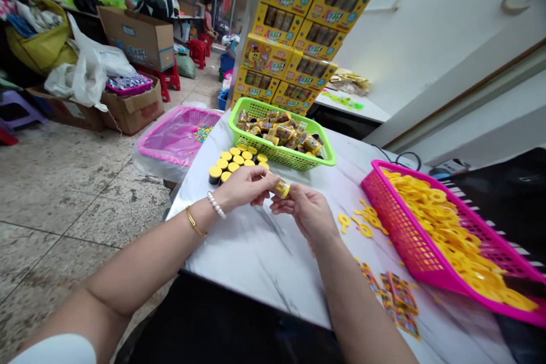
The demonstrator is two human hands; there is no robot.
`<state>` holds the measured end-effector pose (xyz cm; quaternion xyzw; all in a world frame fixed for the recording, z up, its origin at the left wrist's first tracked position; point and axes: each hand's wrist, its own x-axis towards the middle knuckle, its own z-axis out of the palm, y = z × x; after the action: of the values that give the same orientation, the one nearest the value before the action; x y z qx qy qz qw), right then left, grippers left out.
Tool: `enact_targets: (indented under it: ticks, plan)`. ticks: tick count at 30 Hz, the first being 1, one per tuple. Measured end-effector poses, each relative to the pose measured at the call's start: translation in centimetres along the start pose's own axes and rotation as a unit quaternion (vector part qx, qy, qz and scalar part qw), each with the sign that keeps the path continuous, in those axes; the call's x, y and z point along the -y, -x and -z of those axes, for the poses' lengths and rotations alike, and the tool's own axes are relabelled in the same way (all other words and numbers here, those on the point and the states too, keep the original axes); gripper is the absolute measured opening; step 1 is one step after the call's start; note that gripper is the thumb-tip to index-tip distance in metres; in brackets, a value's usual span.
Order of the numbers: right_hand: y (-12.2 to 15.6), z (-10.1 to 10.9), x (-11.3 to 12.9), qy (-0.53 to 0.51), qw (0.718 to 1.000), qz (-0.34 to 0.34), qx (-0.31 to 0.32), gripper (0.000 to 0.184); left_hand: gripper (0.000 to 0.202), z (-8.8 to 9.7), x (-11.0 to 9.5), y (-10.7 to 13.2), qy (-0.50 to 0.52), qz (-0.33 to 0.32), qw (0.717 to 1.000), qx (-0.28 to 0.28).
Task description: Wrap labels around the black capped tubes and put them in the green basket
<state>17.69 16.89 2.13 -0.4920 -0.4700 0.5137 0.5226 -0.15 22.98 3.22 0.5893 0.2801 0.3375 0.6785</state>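
Between my two hands, above the marble-patterned table (256,261), is a small yellow-labelled cylindrical container (281,188). My left hand (249,185) pinches its far left end, and my right hand (307,210) grips the near right end. The fingers of both hands partly cover it. Just left of my left hand stand several dark little tubs with yellow lids (233,166), upright in a cluster. Beyond my hands a green basket (273,151) holds a heap of similar wrapped containers (285,131).
At right, a pink basket (409,239) is full of yellow ring-shaped plastic pieces (443,222). Loose rings (364,222) and printed packets (401,296) lie beside it. Yellow display boxes (294,34) are stacked behind. A plastic-lined pink tub (170,136) stands left. Two people sit further back.
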Motion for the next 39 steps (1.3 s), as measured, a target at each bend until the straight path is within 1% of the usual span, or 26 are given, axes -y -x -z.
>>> enact_targets:
  ticks: [2, 4, 7, 9, 11, 15, 18, 20, 22, 25, 27, 29, 31, 34, 36, 39]
  plan:
    - [0.1, 0.5, 0.3, 0.031, 0.998, 0.062, -0.013, 0.040, 0.041, 0.1, 0.2, -0.1, 0.017, 0.040, 0.999, -0.021]
    - [0.2, 0.7, 0.4, 0.070, 0.990, 0.125, -0.018, 0.040, 0.045, 0.2, 0.3, -0.1, 0.037, 0.064, 0.997, -0.030]
    - [0.3, 0.6, 0.1, 0.102, 0.979, 0.175, 0.001, 0.031, 0.046, 0.2, 0.4, 0.1, 0.079, 0.067, 0.995, 0.007]
    - [0.3, 0.3, -0.4, 0.090, 0.976, 0.199, 0.007, 0.028, 0.044, 0.2, 0.2, 0.2, 0.103, 0.069, 0.992, 0.037]
    - [0.4, -0.1, -1.0, 0.071, 0.973, 0.219, -0.003, 0.023, 0.043, 0.0, -0.1, 0.4, 0.125, 0.096, 0.986, 0.052]
    - [0.7, -0.7, -1.7, 0.037, 0.968, 0.240, -0.055, 0.014, 0.047, -0.4, -0.7, 0.4, 0.165, 0.169, 0.971, 0.045]
    - [0.9, -0.8, -1.7, 0.072, 0.964, 0.244, -0.072, 0.012, 0.049, -0.8, -0.7, 0.4, 0.162, 0.192, 0.967, 0.031]
    - [1.0, -0.6, -1.5, 0.130, 0.956, 0.254, -0.068, 0.015, 0.050, -1.0, -0.6, 0.4, 0.156, 0.198, 0.968, 0.021]
    - [1.2, -0.4, -1.4, 0.170, 0.944, 0.275, -0.070, 0.017, 0.051, -1.1, -0.6, 0.5, 0.169, 0.199, 0.965, 0.025]
    - [1.2, -0.4, -1.3, 0.174, 0.932, 0.306, -0.087, 0.013, 0.048, -1.0, -0.7, 0.7, 0.187, 0.199, 0.961, 0.042]
    - [1.2, -0.6, -1.2, 0.169, 0.935, 0.302, -0.083, 0.010, 0.047, -1.0, -0.8, 0.8, 0.170, 0.199, 0.964, 0.040]
    - [1.3, -0.9, -1.0, 0.174, 0.939, 0.289, -0.063, 0.012, 0.050, -1.0, -0.8, 0.8, 0.147, 0.194, 0.970, 0.030]
    - [1.4, -1.1, -0.7, 0.200, 0.936, 0.284, -0.057, 0.015, 0.056, -1.0, -0.8, 0.8, 0.141, 0.191, 0.971, 0.018]
    - [1.6, -1.3, -0.3, 0.232, 0.916, 0.311, -0.099, 0.007, 0.059, -1.1, -0.9, 0.7, 0.164, 0.205, 0.965, 0.019]
    - [1.7, -1.4, -0.2, 0.227, 0.906, 0.334, -0.124, 0.007, 0.058, -1.2, -1.0, 0.7, 0.172, 0.213, 0.961, 0.029]
    - [1.7, -1.4, -0.3, 0.225, 0.909, 0.330, -0.121, 0.006, 0.053, -1.2, -1.0, 0.7, 0.166, 0.215, 0.962, 0.026]
